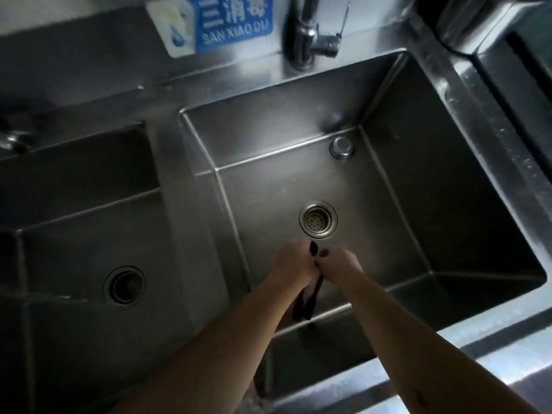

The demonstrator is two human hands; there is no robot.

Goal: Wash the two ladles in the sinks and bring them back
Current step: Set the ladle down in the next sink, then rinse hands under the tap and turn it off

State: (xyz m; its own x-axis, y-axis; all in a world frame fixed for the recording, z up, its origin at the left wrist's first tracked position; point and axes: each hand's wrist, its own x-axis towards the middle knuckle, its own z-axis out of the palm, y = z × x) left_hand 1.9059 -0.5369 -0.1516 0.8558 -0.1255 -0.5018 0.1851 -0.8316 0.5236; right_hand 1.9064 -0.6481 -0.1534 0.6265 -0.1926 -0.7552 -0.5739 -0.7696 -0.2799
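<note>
The person is standing at the right sink (pixel 388 121) and holding both hands low over it, just on the near side of the drain (pixel 318 220). The left hand (pixel 291 259) and the right hand (pixel 337 264) are pressing close together, touching. Both are curling shut around the ladles (pixel 307 297).

Only the dark handles are showing. They are sticking out under the hands and pointing back from the drain toward the person. The two handles are lying side by side, almost touching. The scoop ends are hiding behind the hands, so I cannot tell how they are sitting. Something small and dark is poking up between the hands on the drain side, but it is too blurry to name.

No water is coming from the tap (pixel 301 37), which is standing far behind the drain. The sink floor around the drain is looking dry. So I think the washing is just getting started.

The ladles are looking thin, light and stiff. They will not bend or break easily. Once wet, the smooth handles will likely be getting slippery. I think holding each one near the middle of its handle, with the fingers wrapped all the way round, is the safest way. Holding two at once could let one slide out.
</note>
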